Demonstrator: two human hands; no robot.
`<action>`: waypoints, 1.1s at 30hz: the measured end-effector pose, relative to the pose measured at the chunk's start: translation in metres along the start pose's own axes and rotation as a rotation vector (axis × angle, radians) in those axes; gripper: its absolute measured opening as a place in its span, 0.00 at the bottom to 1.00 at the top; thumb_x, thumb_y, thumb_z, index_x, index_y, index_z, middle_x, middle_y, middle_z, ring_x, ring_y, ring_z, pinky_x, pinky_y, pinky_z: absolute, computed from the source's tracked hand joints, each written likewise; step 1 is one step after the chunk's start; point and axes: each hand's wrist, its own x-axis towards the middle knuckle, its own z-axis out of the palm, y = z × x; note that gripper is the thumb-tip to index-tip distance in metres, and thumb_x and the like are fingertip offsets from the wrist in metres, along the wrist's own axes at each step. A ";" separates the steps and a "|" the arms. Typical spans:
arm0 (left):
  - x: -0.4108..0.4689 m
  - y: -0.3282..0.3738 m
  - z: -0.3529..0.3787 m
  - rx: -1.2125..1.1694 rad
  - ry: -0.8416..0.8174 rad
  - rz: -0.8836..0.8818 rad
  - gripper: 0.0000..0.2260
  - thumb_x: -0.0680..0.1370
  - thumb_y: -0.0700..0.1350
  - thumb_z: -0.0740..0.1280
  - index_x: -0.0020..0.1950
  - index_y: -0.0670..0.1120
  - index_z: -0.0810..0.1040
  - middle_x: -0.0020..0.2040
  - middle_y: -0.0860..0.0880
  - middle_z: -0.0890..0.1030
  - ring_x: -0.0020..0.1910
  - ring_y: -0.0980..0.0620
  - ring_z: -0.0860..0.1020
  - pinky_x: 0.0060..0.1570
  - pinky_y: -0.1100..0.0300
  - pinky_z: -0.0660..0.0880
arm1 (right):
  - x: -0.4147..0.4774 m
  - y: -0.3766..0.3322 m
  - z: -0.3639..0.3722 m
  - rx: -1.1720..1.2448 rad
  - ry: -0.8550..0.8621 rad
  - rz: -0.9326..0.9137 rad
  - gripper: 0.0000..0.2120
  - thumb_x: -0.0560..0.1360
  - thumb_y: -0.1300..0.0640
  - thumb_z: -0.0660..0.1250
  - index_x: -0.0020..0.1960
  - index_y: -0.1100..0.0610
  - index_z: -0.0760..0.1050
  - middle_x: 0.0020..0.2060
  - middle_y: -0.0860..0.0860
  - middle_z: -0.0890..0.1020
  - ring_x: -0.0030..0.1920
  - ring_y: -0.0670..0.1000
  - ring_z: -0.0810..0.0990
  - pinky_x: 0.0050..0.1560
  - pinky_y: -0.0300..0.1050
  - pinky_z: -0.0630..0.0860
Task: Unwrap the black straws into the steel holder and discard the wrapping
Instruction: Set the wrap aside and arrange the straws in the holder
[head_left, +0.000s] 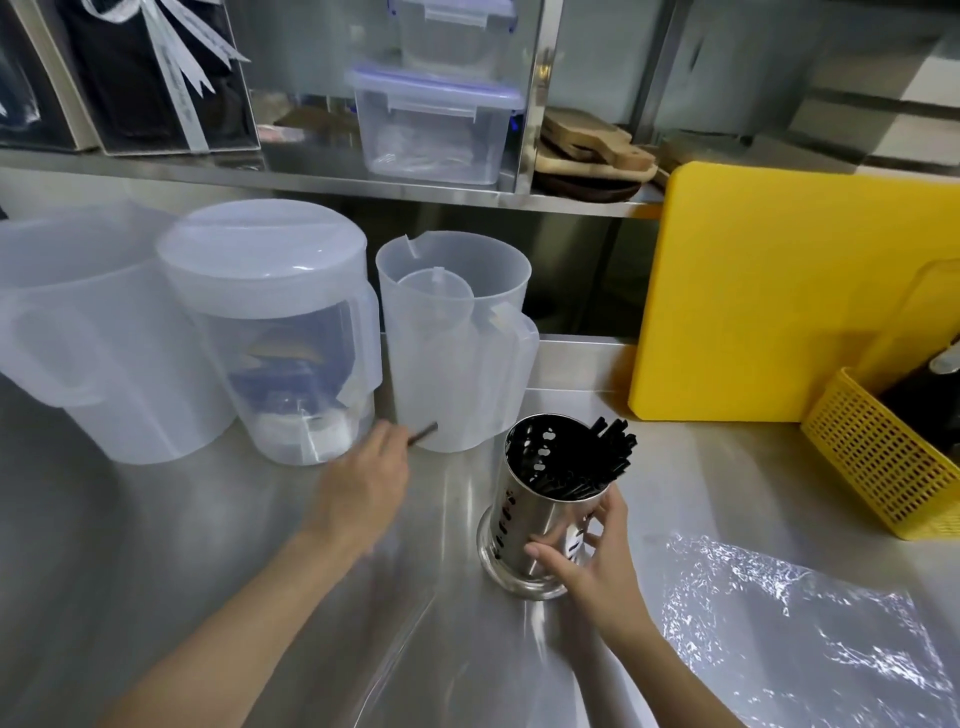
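Note:
The perforated steel holder (524, 512) stands on the steel counter, tilted slightly, with a bunch of black straws (613, 452) leaning against its right rim. My right hand (592, 556) grips the holder's lower right side. To the left, my left hand (363, 488) pinches a single black straw (423, 433), blurred, just in front of the clear jugs. The clear plastic wrapping (800, 639) lies flat and crinkled on the counter at the lower right, apart from both hands.
Three translucent jugs (457, 353) line the back of the counter (156, 545). A yellow cutting board (769, 291) leans at the right, with a yellow mesh basket (878, 462) beside it. A shelf above carries clear lidded boxes (436, 124) and wooden boards.

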 end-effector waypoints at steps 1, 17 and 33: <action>0.008 0.005 -0.015 -0.140 0.092 -0.104 0.06 0.70 0.34 0.67 0.44 0.42 0.73 0.36 0.42 0.78 0.30 0.42 0.78 0.25 0.54 0.74 | 0.000 0.000 0.000 -0.001 0.000 0.001 0.42 0.59 0.57 0.77 0.64 0.41 0.57 0.54 0.40 0.73 0.57 0.31 0.70 0.54 0.25 0.67; 0.053 0.117 -0.095 -0.935 0.298 -0.130 0.11 0.74 0.40 0.68 0.47 0.52 0.68 0.43 0.58 0.75 0.44 0.59 0.78 0.44 0.67 0.78 | 0.000 -0.003 -0.002 -0.048 0.032 -0.042 0.42 0.56 0.52 0.78 0.65 0.44 0.61 0.50 0.37 0.72 0.54 0.39 0.71 0.54 0.32 0.68; 0.020 0.094 -0.048 -0.959 -0.373 -0.122 0.21 0.66 0.59 0.70 0.57 0.62 0.69 0.54 0.62 0.77 0.62 0.61 0.69 0.59 0.69 0.62 | -0.002 -0.022 -0.019 -0.070 0.016 -0.169 0.43 0.58 0.39 0.75 0.67 0.40 0.57 0.62 0.35 0.70 0.62 0.35 0.68 0.58 0.26 0.64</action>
